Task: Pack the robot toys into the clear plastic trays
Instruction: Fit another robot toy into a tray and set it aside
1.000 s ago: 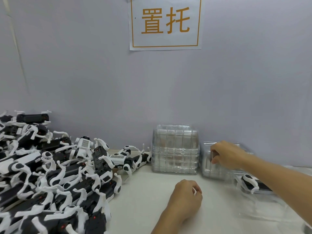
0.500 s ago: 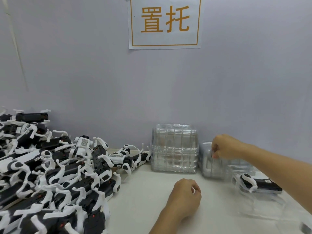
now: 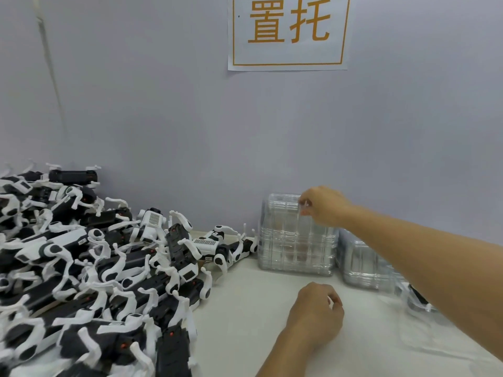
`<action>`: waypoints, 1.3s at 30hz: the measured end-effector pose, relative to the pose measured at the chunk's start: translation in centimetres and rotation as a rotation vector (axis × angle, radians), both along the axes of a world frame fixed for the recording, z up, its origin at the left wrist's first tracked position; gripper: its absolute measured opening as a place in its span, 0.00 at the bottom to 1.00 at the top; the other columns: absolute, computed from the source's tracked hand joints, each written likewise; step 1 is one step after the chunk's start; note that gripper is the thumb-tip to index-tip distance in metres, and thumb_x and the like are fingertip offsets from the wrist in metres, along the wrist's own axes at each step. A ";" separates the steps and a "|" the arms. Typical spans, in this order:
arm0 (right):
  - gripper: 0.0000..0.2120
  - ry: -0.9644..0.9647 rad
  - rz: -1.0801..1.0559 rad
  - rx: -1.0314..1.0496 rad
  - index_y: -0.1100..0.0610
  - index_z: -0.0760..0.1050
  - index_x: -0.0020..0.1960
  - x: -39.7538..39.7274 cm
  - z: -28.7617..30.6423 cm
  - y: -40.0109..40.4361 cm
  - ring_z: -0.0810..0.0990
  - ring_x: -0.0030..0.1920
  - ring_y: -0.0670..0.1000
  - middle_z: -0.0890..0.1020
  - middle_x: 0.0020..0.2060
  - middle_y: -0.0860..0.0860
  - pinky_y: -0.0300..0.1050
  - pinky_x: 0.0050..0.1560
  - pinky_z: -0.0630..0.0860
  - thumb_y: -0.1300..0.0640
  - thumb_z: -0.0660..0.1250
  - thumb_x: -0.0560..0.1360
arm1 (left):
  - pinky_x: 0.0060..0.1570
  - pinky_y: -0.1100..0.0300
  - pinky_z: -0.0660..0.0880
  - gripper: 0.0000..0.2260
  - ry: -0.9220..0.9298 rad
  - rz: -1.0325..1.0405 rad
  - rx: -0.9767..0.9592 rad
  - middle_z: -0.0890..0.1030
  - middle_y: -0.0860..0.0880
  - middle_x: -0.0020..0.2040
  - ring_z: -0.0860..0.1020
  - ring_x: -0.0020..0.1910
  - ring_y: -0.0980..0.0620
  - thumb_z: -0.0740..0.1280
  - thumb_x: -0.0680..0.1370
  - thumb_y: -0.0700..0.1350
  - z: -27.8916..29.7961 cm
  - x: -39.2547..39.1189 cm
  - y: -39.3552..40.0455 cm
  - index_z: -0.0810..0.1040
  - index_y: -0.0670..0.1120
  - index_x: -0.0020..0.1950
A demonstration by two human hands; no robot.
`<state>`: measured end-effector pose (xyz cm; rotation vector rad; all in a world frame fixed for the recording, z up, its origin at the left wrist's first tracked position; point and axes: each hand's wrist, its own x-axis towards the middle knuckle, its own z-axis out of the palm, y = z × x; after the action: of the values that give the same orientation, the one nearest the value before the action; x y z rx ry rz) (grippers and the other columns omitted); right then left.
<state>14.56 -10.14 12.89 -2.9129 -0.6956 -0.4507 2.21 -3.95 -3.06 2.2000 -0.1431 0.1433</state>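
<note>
- The right hand (image 3: pixel 325 206) reaches forward, its grip pinching the top edge of the tall stack of clear plastic trays (image 3: pixel 295 240) that stands on the white counter (image 3: pixel 245 308) against the pale grey wall (image 3: pixel 163 104).
- Just to the right of that grip, under the forearm, sits a lower stack of clear plastic trays (image 3: pixel 362 265), touching or nearly touching the tall one.
- Nearer the person than that low stack lies a clear tray holding a black-and-white robot toy (image 3: pixel 416 296), largely hidden by the arm.
- The left hand (image 3: pixel 317 312) rests on the counter below the right grip, fingers curled; a small pale bit shows at the fingertips, and I cannot tell whether it is held.
- Well to the left of both hands is a large heap of black-and-white robot toys (image 3: pixel 89 268), with white limbs sticking out; the nearest ones reach almost to the tall tray stack.
- High above the right grip, a white paper sign with an orange border (image 3: pixel 288 32) carries the orange characters "置托".
</note>
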 end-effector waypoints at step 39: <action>0.07 0.026 -0.012 0.339 0.56 0.85 0.49 0.4 2.4 -0.1 0.82 0.52 0.52 0.86 0.48 0.51 0.52 0.59 0.78 0.65 0.72 0.75 | 0.54 0.51 0.77 0.10 0.063 0.020 -0.053 0.75 0.48 0.61 0.74 0.46 0.48 0.62 0.78 0.45 1.1 -0.7 0.0 0.81 0.48 0.54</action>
<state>15.00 -10.26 15.33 -2.6011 -0.5382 -0.4781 1.50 -3.92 -1.99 2.1514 -0.0808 0.0878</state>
